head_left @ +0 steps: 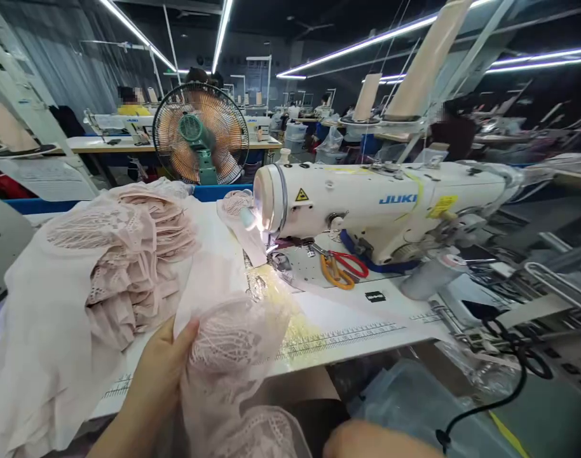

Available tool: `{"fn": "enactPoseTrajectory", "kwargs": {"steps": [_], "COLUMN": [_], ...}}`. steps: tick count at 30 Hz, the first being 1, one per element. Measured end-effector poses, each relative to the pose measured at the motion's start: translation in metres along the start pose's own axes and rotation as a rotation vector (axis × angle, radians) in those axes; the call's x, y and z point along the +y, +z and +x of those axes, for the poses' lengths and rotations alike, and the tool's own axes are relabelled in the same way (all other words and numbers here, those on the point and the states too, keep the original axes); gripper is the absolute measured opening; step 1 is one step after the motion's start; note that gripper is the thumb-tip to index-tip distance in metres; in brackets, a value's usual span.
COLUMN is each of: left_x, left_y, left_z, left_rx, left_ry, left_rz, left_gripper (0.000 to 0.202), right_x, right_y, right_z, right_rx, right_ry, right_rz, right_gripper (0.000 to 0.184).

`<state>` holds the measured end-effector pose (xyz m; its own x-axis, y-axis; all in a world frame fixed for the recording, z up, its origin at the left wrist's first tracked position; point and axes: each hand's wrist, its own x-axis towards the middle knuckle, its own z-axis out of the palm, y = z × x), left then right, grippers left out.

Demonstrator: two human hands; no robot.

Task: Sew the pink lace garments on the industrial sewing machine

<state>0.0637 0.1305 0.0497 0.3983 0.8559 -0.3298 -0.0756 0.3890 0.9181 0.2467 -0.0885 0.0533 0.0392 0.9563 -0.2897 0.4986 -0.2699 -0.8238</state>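
At lower centre our left hand (159,375) pinches a pink lace piece (228,356) against the bench (357,318), keeping it flat below the sewing machine (381,203). Our right hand (371,442) is at the bottom edge, its grip unclear.

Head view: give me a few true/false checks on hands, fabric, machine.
1. The left hand grips pink lace fabric. True.
2. The scissors lie beside the fan. False: they lie on the table under the JUKI machine.
3. A stack of pink pieces sits left of the machine. True.
4. The fan is blue. False: orange blades, green body.
5. The right hand holds the scissors. False: it is at the bottom edge, apart from them.
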Motion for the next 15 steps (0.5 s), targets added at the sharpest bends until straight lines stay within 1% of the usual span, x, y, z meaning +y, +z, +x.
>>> {"fn": "enactPoseTrajectory", "kwargs": {"steps": [1,3,5,6,7,8,9,10,12,13,15], "left_x": [-0.003,-0.012,-0.021,-0.025,-0.027,-0.028,-0.028,-0.027,-0.022,-0.019,-0.015], "left_y": [-0.002,-0.004,-0.004,-0.003,-0.002,0.0,0.001,0.002,0.004,0.005,0.008], "left_z": [-0.003,-0.01,-0.017,-0.019,-0.02,-0.02,-0.02,-0.019,-0.017,-0.016,-0.014], "left_rx": [-0.009,-0.028,-0.031,-0.031,-0.033,-0.041,-0.05,-0.068,-0.157,-0.222,-0.338], "left_ry": [0.033,0.048,0.031,0.021,0.021,0.026,0.04,0.054,0.048,0.031,0.002], "left_rz": [0.038,0.092,0.124,0.15,0.19,0.245,0.311,0.387,0.547,0.623,0.751], "left_gripper": [0.064,0.066,0.066,0.065,0.062,0.06,0.057,0.054,0.05,0.049,0.046], "right_x": [-0.001,-0.006,-0.01,-0.012,-0.012,-0.012,-0.01,-0.008,-0.002,0.001,0.003], "right_y": [-0.012,-0.032,-0.041,-0.041,-0.038,-0.034,-0.028,-0.023,-0.015,-0.013,-0.014], "right_z": [0.004,0.017,0.038,0.05,0.063,0.076,0.086,0.095,0.105,0.107,0.106], "right_rx": [0.029,0.124,0.402,0.438,0.409,0.334,0.262,0.218,0.179,0.177,0.168], "right_ry": [-0.013,-0.045,-0.127,-0.151,-0.171,-0.181,-0.17,-0.15,-0.123,-0.129,-0.173], "right_rz": [-0.019,-0.054,-0.086,-0.054,-0.009,0.052,0.131,0.21,0.329,0.35,0.317], "right_gripper": [0.021,0.021,0.027,0.027,0.024,0.021,0.024,0.029,0.035,0.035,0.033]}}
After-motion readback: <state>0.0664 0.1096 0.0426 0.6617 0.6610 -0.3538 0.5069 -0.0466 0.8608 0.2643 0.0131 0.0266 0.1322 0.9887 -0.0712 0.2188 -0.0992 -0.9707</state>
